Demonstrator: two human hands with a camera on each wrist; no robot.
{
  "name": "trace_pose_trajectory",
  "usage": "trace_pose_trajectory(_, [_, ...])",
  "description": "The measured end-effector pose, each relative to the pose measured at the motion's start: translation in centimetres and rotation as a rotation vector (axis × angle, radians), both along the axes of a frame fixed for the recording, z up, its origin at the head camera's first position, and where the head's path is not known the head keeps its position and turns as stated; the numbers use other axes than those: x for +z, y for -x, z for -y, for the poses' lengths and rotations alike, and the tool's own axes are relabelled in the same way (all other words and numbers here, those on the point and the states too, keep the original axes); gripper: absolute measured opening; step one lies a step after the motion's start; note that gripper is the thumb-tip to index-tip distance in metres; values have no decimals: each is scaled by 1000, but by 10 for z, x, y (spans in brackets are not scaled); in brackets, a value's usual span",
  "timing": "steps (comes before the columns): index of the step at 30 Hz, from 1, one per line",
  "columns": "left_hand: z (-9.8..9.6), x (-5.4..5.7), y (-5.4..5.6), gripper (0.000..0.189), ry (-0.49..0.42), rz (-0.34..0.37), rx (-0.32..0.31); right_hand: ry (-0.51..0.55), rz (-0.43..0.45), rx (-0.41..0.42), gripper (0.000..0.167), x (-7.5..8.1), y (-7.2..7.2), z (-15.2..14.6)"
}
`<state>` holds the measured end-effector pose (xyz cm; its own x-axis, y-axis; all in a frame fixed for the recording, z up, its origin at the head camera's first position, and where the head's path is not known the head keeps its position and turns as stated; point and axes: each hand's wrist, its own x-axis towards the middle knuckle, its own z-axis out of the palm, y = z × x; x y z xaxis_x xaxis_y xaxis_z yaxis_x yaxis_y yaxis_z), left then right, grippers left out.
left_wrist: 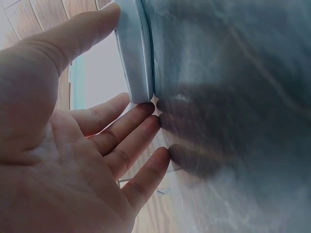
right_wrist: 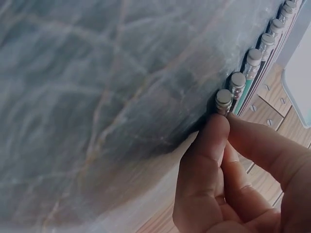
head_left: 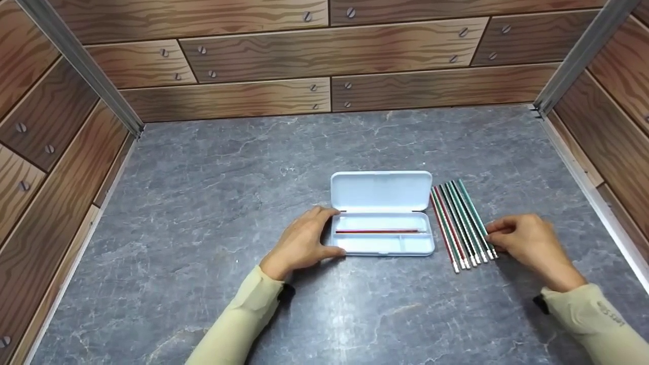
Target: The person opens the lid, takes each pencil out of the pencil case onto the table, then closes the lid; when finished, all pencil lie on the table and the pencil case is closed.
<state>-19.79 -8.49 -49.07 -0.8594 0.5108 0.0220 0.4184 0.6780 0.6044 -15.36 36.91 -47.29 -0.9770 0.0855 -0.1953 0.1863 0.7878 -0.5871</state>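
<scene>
A pale blue pencil case point(head_left: 417, 245) lies on the table with its lid point(head_left: 381, 190) raised at the back. One red pencil point(head_left: 377, 231) rests lengthwise in the case. My left hand point(head_left: 300, 242) holds the case's left end, thumb at the near corner and fingers at the far one; the left wrist view shows the case's end point(left_wrist: 132, 58) between them. Right of the case, several red, green and black pencils point(head_left: 459, 223) lie side by side, white erasers toward me. My right hand point(head_left: 530, 246) pinches the rightmost pencil point(right_wrist: 223, 99) close to its eraser, thumb against fingertip.
The grey marbled table point(head_left: 203, 203) extends around the case and pencils. Wood-patterned panels point(head_left: 324, 50) stand at the back and both sides, with metal posts point(head_left: 583, 56) in the back corners.
</scene>
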Motion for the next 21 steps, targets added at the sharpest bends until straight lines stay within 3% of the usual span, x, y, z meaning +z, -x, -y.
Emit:
trace_pose_trajectory(6, [1, 1, 0, 87, 2, 7, -3, -8, -15, -13, 30, 3, 2, 3])
trace_pose_trajectory(11, [2, 2, 1, 87, 8, 2, 3, -51, -204, 9, 25, 6, 8, 21])
trace_pose_trajectory(16, [2, 3, 2, 87, 5, 7, 11, 29, -364, 180, 22, 5, 21, 59])
trace_pose_trajectory(21, [0, 2, 0, 87, 6, 9, 0, 50, -476, 459, 23, -2, 29, 91])
